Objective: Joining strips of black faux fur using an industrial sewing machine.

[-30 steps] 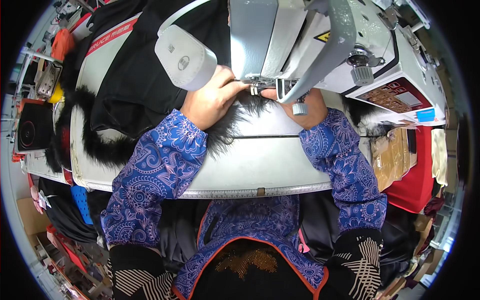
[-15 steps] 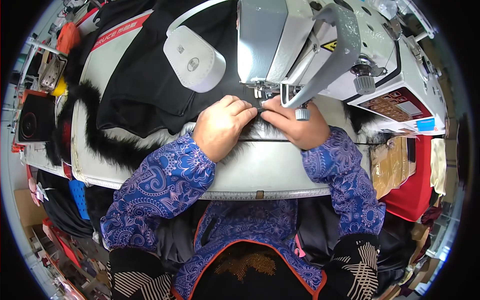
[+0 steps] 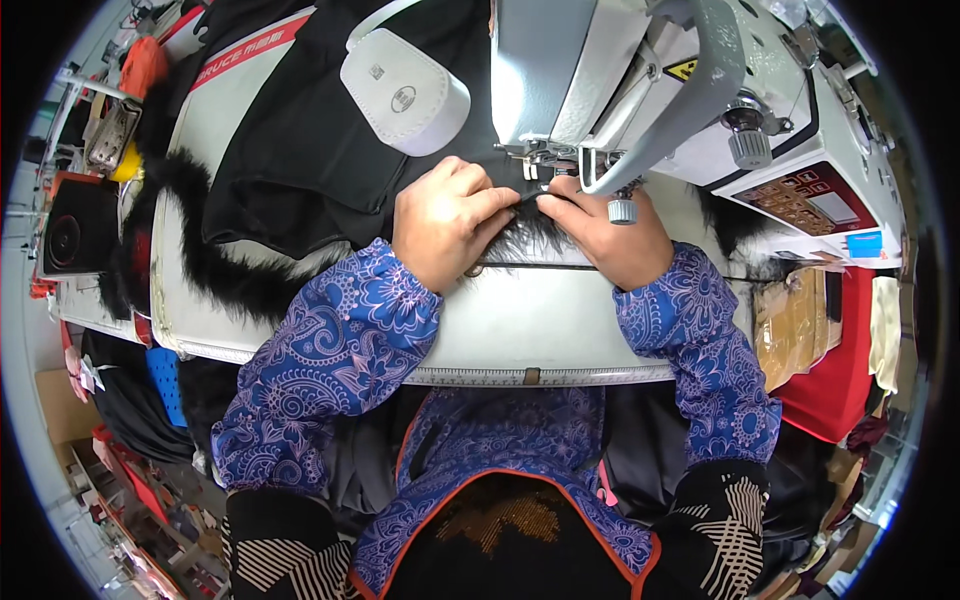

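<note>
Just in front of the needle area of a white and grey sewing machine (image 3: 545,75), both my hands work at the edge of a black cloth (image 3: 300,170). My left hand (image 3: 448,220) pinches the edge, thumb and forefinger pressed together. On the other side my right hand (image 3: 622,238) grips the same edge, partly hidden behind the machine's grey guard bar. Between the fingertips a tuft of black fur trim (image 3: 530,235) shows. The trim (image 3: 190,245) trails away in a long strip to the left. The presser foot stands close beyond my fingertips.
A white lamp head (image 3: 405,95) hangs over the cloth. At the right sits the machine's control panel (image 3: 805,200), with a taped brown package (image 3: 788,325) below it. A measuring tape (image 3: 470,377) runs along the table's front edge. A black speaker (image 3: 75,225) stands far left.
The whole view has shifted slightly. My fingertips are a little farther apart, and more of the fur and cloth edge shows between them. Both hands still grip the edge.
</note>
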{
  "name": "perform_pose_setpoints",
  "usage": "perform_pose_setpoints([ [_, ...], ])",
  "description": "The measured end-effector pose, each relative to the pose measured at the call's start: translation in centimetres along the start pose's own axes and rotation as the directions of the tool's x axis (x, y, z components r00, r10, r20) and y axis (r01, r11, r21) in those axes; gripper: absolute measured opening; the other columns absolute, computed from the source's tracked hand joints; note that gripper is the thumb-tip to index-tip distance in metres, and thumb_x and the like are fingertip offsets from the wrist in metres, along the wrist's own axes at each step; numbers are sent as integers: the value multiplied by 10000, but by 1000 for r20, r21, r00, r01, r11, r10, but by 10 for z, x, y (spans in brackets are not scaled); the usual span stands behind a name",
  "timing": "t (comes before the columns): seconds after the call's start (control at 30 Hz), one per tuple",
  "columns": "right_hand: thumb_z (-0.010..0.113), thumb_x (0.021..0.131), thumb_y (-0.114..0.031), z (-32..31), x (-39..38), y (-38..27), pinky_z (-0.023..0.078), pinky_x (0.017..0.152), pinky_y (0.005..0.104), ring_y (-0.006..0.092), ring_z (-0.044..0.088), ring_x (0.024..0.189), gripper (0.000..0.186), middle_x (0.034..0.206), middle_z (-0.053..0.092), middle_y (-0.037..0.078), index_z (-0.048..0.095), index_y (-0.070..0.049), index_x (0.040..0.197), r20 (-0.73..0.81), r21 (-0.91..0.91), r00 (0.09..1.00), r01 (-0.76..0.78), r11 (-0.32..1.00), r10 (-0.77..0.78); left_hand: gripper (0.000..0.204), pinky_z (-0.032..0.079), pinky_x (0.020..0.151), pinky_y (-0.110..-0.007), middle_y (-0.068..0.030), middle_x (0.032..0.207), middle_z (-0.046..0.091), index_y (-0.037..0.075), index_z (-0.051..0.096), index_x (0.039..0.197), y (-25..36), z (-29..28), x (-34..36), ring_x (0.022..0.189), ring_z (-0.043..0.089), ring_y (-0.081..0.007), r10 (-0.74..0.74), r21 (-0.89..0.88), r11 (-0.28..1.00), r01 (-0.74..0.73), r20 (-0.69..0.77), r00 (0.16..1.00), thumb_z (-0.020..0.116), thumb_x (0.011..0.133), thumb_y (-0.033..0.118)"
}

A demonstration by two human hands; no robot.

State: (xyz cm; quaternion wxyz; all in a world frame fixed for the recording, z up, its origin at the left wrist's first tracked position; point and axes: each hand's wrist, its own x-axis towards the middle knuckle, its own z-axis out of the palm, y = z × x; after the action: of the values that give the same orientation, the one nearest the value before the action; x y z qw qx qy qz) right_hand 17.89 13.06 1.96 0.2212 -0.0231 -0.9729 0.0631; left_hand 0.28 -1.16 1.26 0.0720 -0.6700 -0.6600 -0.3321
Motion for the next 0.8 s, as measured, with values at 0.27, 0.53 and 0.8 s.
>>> perform_pose_setpoints([
  [0.27,732,793,-161,-3,9,-8,535,807,395,264,673,903,206,1028,696,65,690,-64,969,108,-146,983,-133,980,149,278,545,702,-345,-56,870,672,62,707,885,-3,6,2,833,655,-247,103,-95,990,-104,-10,995,791,625,11],
  [0.53,748,757,-108,-2,1,-1,533,809,386,269,669,894,247,1033,694,83,685,-58,990,101,-58,985,-131,990,137,200,526,722,-355,-44,841,649,51,679,829,-13,6,5,801,644,-231,199,-101,974,-203,-52,979,768,651,30],
  [0.8,650,861,-152,10,-3,18,500,590,427,304,635,696,101,778,655,107,691,-160,953,-87,315,989,-85,945,118,201,524,719,-363,-46,823,631,49,677,829,-13,5,6,808,642,-232,192,-181,966,-187,9,981,774,654,30],
])
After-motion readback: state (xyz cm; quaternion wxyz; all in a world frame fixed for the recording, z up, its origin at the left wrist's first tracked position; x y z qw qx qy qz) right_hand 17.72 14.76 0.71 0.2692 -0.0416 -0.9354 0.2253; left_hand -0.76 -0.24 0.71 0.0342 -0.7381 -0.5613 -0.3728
